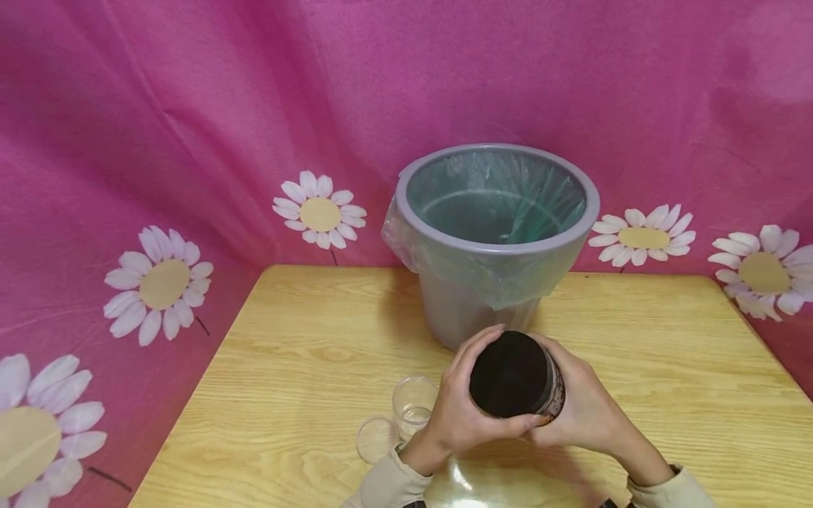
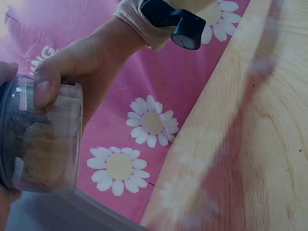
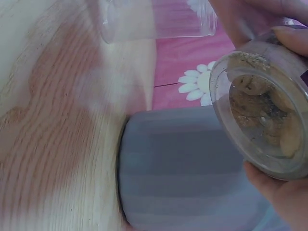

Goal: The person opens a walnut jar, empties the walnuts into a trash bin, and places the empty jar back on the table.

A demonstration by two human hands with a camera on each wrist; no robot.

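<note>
Both my hands hold a clear jar [image 3: 260, 113] with a wide black lid [image 1: 510, 374], raised over the table in front of the bin. My left hand [image 1: 460, 402] curls around the lid's left side, its thumb along the near edge. From the right, my right hand [image 1: 587, 406] grips the jar's side. Brown lumps show through the clear wall in the left wrist view and through the base in the right wrist view. The jar is tilted, with its lid facing up toward the head camera. My palms hide much of its side.
Behind my hands stands a grey bin [image 1: 438, 296] with a thin greenish plastic liner over its rim. A clear cup [image 1: 414, 402] and a round clear lid [image 1: 377, 440] are by my left wrist on the wooden table [image 1: 286, 353]. Pink flowered cloth [image 1: 222, 106] hangs behind.
</note>
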